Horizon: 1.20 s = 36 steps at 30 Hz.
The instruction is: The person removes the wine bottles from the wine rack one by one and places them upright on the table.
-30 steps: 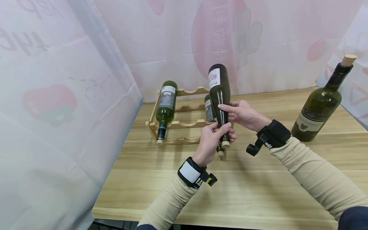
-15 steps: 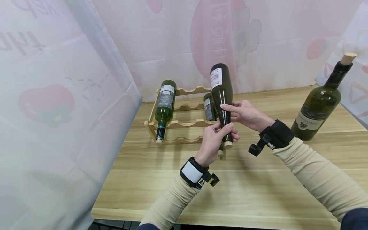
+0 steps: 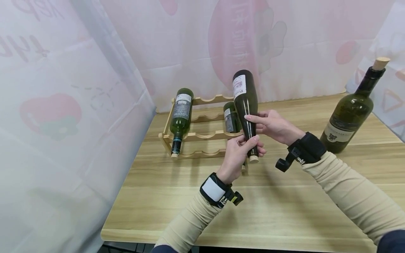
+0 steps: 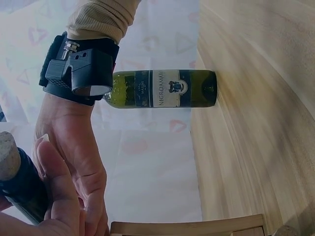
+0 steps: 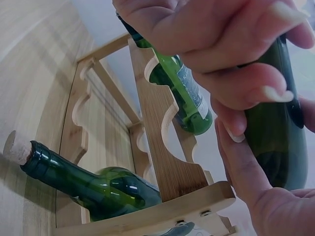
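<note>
A dark wine bottle (image 3: 245,93) with a white label tilts over the right side of a wooden wine rack (image 3: 207,135), its corked end toward me. My left hand (image 3: 236,153) grips its neck just above the cork. Higher up, around the narrowing shoulder, my right hand (image 3: 273,126) holds it, thumb across the front. Beneath it a green bottle (image 5: 118,189) lies in the rack's lower tier, partly hidden in the head view. Another green bottle (image 3: 181,114) lies on the upper tier at the left, cork toward me.
A corked green bottle (image 3: 341,128) with a cream label stands upright on the wooden table (image 3: 284,214) at the right. A printed white curtain (image 3: 177,45) hangs behind the table and along its left side.
The held bottle and both hands have shifted slightly to the right, uncovering more of the lower bottle's body. The grip looks the same.
</note>
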### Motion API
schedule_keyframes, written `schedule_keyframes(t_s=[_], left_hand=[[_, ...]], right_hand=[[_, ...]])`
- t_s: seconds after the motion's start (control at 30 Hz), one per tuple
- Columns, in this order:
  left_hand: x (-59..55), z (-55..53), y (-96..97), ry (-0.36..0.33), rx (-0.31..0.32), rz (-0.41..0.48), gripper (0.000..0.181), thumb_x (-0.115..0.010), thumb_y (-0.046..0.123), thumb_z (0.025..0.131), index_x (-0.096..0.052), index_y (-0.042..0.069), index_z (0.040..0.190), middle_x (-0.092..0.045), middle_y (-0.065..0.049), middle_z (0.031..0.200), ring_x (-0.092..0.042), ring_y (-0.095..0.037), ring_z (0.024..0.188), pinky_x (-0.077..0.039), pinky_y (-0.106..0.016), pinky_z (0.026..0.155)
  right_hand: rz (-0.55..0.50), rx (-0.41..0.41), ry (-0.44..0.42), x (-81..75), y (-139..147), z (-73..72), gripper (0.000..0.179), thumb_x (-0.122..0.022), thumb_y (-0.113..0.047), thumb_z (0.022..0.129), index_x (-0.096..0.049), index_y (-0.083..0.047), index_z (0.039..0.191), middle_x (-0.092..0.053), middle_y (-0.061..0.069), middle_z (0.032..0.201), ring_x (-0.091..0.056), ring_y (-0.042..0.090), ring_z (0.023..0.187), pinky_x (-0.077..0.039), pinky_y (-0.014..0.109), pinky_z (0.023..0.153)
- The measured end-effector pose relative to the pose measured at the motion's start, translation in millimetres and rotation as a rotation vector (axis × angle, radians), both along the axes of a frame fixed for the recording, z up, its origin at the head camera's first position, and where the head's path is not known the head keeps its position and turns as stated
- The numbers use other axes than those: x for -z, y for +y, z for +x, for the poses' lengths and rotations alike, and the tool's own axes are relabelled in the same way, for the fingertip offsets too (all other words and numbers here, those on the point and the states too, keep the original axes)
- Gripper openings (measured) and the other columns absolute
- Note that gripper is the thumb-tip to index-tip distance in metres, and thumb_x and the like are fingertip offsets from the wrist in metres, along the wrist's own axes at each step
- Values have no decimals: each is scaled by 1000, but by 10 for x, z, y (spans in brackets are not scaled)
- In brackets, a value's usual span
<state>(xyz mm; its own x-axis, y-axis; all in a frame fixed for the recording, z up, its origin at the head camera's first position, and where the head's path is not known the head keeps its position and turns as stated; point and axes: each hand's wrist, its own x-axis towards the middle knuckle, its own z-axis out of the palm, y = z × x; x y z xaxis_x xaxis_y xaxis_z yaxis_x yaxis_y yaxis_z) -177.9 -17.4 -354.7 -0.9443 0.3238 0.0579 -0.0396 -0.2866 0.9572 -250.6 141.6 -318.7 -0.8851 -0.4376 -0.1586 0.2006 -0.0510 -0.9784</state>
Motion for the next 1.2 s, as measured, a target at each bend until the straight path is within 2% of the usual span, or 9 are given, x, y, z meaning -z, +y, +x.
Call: schedule_keyframes(t_s=[0.17, 0.3, 0.37, 0.43, 0.57, 0.63, 0.9, 1.2], left_hand=[[-9, 9, 37, -12, 12, 12, 28, -60, 19, 96, -60, -7, 106, -69, -2, 77, -69, -9, 67, -59, -25, 65], [5, 14, 59, -24, 1, 18, 26, -61, 18, 95, -62, -6, 103, -69, -20, 84, -69, -10, 66, -59, -26, 65], [10, 13, 72, -20, -9, 16, 25, -62, 18, 95, -63, -6, 101, -68, -25, 86, -69, -11, 65, -59, -28, 65], [7, 11, 89, -10, -15, 16, 24, -62, 18, 94, -64, -5, 99, -69, -23, 83, -69, -11, 65, -60, -28, 64], [-1, 6, 119, 2, -12, 25, 23, -62, 18, 94, -64, -5, 97, -69, -7, 74, -69, -11, 64, -59, -28, 64], [-1, 5, 131, -1, -9, 29, 22, -62, 18, 94, -64, -4, 97, -69, -3, 72, -69, -10, 64, -59, -27, 63], [-4, 0, 173, -13, 7, 22, 23, -62, 17, 94, -64, -5, 98, -69, -6, 75, -69, -11, 65, -60, -28, 65], [-34, 16, 221, -22, 18, 11, 22, -62, 17, 94, -63, -4, 99, -68, -5, 76, -69, -11, 66, -60, -29, 66]], right_hand=[[1, 13, -5, 10, 44, 6, 51, -61, -27, 95, -44, 3, 133, -65, 2, 108, -66, 16, 98, -50, 27, 92], [13, 9, -1, 28, 64, 16, 50, -60, -27, 96, -44, 3, 133, -66, 1, 106, -67, 16, 96, -51, 27, 91], [8, 12, -1, 32, 75, 15, 48, -61, -26, 96, -45, 3, 131, -67, 2, 105, -68, 17, 96, -51, 27, 91], [-4, 22, -1, 25, 84, 15, 46, -62, -26, 95, -47, 2, 129, -68, 2, 104, -69, 17, 95, -51, 28, 91], [-11, 28, 1, 13, 112, 7, 45, -63, -26, 94, -48, 1, 126, -69, 2, 103, -69, 17, 94, -51, 27, 91], [-9, 35, -1, 14, 126, 7, 45, -63, -26, 94, -48, 2, 127, -68, 2, 103, -69, 17, 94, -51, 28, 91], [-14, 68, -15, 18, 167, 19, 47, -63, -25, 94, -49, 2, 129, -67, 3, 104, -68, 17, 92, -52, 30, 90], [-20, 65, -10, 4, 227, 55, 48, -62, -24, 95, -46, 4, 131, -66, 3, 104, -67, 17, 94, -52, 29, 88]])
